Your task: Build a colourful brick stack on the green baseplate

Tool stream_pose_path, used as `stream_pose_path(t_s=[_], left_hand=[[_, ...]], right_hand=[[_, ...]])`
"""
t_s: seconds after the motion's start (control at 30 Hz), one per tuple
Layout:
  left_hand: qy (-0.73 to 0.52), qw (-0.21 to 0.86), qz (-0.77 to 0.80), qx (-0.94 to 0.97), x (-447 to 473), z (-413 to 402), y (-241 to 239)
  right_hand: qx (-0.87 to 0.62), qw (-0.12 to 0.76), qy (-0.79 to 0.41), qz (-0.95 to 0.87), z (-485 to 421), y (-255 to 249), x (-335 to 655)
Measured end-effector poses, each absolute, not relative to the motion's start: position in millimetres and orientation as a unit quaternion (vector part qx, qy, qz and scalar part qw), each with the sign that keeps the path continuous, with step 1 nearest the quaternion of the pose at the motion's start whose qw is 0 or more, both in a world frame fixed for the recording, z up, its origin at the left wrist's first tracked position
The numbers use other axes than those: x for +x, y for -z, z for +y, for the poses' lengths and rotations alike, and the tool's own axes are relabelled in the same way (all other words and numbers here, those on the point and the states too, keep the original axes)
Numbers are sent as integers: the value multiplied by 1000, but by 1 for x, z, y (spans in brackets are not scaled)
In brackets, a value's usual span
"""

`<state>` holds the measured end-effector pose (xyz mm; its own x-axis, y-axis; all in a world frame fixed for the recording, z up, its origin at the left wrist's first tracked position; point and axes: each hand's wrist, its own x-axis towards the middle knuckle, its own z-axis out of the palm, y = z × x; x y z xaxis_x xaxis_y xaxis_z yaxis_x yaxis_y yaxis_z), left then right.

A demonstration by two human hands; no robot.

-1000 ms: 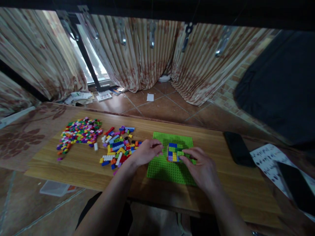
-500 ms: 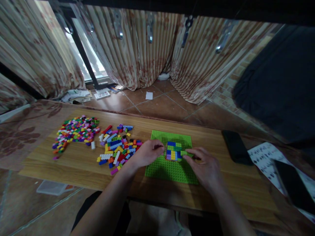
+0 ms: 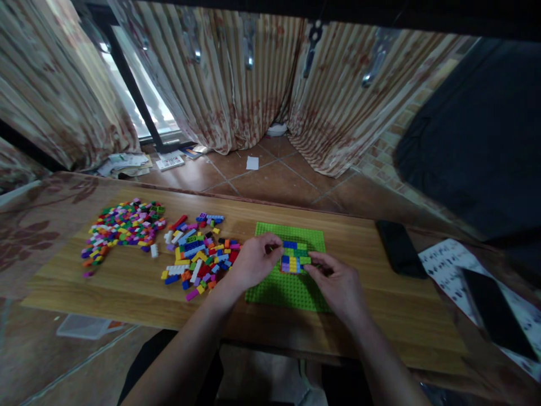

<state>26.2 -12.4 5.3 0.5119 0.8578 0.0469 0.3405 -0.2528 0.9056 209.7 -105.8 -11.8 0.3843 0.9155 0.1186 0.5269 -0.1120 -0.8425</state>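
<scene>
A low block of blue, green, yellow and purple bricks [image 3: 291,263] stands on the green baseplate [image 3: 281,296]. My right hand [image 3: 338,282] pinches a light green brick [image 3: 305,260] against the block's right edge. At the block's left side is my left hand [image 3: 256,260], its fingers curled and closed, with the fingertips at the upper left corner. Whether anything lies between those left fingers is hidden.
Left of the baseplate lies a loose heap of larger bricks [image 3: 196,256], and beyond it a pile of small bricks [image 3: 127,223]. A black phone [image 3: 400,248] rests at the right, near a printed sheet [image 3: 442,259] with another dark device [image 3: 494,310] on it.
My right hand has moved left, bringing the light green brick up to the block's right edge. My left fingertips have come closer to the block. The whole view has shifted slightly.
</scene>
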Motion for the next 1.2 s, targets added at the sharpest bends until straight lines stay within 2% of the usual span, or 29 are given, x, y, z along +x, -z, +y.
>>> stream_pose_path(t_s=[0.77,0.97,1.1,1.2], left_hand=[[-262,413,421,764,30,-25,-14],[-296,411,387,771,31,-29,-18],[-280,382,398,786,1,-12,-33],[-212,351,441,798,-48,5,-46]], right_hand=[[-712,422,-241,-507,-111,9,213],[-695,438,-247,-514,-109,3,201],[-667,443,-248,-546,-108,0,175],[-626,426,-246,-605,-107,0,149]])
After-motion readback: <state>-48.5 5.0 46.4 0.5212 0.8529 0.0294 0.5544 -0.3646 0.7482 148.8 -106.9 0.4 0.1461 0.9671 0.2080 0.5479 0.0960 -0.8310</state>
